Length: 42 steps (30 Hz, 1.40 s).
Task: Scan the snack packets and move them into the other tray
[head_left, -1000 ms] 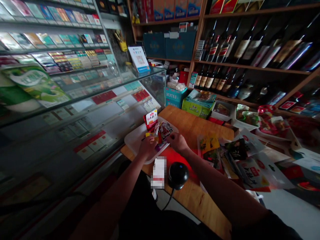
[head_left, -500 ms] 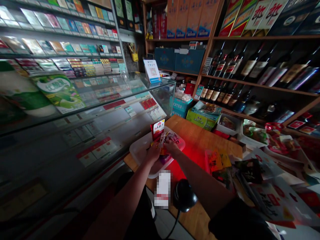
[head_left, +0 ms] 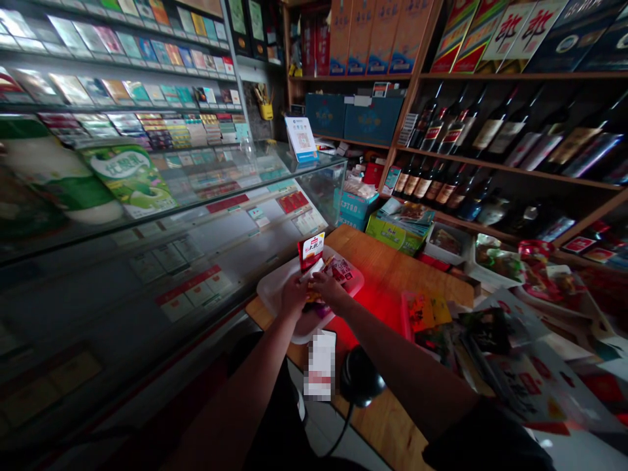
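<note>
A shallow white plastic tray (head_left: 269, 288) with several snack packets in it rests on the wooden table. My left hand (head_left: 294, 294) is over the tray's middle, fingers bent around a small whitish packet (head_left: 316, 267). Closed on the same packet from the other side is my right hand (head_left: 330, 291); its fingertips are partly hidden. Just behind my hands a red and white snack bag (head_left: 312, 250) stands upright. A dark red and white packet (head_left: 341, 271) lies at the tray's right, and yellow and purple wrappers show beneath my hands.
A phone (head_left: 320, 366) with a blurred screen and a black round-headed device (head_left: 362, 376) on a cable are near the table's front edge. The glass display counter (head_left: 206, 261) runs along the left. More snack bags (head_left: 530, 386) crowd the right, below shelves of bottles (head_left: 495, 127).
My hands have shifted slightly left and the fingers have changed their hold on the whitish packet. The view has moved a little; the tray stays on the table.
</note>
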Tool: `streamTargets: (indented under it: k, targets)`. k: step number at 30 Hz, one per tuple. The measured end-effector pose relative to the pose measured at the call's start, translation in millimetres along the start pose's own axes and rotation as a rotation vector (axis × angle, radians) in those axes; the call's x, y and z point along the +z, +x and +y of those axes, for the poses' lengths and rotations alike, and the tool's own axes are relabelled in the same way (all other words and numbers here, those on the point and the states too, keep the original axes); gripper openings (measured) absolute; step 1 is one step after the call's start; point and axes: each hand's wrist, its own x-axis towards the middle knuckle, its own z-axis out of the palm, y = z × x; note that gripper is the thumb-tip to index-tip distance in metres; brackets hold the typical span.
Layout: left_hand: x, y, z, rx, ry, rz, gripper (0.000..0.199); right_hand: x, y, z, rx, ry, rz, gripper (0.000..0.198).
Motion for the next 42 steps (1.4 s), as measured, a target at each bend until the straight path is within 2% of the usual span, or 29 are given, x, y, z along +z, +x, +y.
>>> streamTargets:
  k: [2, 4, 7, 9, 11, 15, 21, 25, 30, 33, 42]
  targets:
    - [-3, -8, 5, 0.004, -0.069, -0.010, 0.029, -5, -7, -7, -0.017, -0.011, -0.004, 0.021]
    - [-6, -17, 11, -0.005, -0.155, -0.032, 0.031, -17, -15, -17, -0.068, -0.108, 0.075, 0.024]
    - [-9, -32, 23, 0.004, -0.258, -0.056, 0.035, -43, -33, -34, -0.150, -0.315, 0.331, 0.024]
    - [-11, -43, 31, 0.032, -0.283, -0.075, 0.039, -63, -47, -44, -0.143, -0.376, 0.502, 0.026]
    - [-12, -54, 38, 0.055, -0.286, -0.104, 0.043, -79, -62, -51, -0.111, -0.335, 0.561, 0.032]
    - [-6, -75, 49, 0.075, -0.282, -0.190, 0.045, -95, -99, -53, -0.058, -0.067, 0.428, 0.053]
    - [11, -96, 56, 0.054, -0.245, -0.293, 0.048, -103, -148, -43, -0.205, 0.117, 0.317, 0.058]
    - [19, -108, 59, 0.089, -0.183, -0.326, 0.053, -109, -170, -35, -0.268, 0.148, 0.370, 0.056]
    - [26, -125, 67, 0.175, -0.088, -0.435, 0.059, -118, -189, -27, -0.214, 0.094, 0.459, 0.028]
    - [33, -131, 65, 0.201, -0.056, -0.465, 0.058, -123, -198, -24, -0.170, 0.085, 0.481, 0.030]
    - [50, -136, 47, 0.115, -0.067, -0.428, 0.047, -129, -217, -11, -0.109, 0.046, 0.505, 0.031]
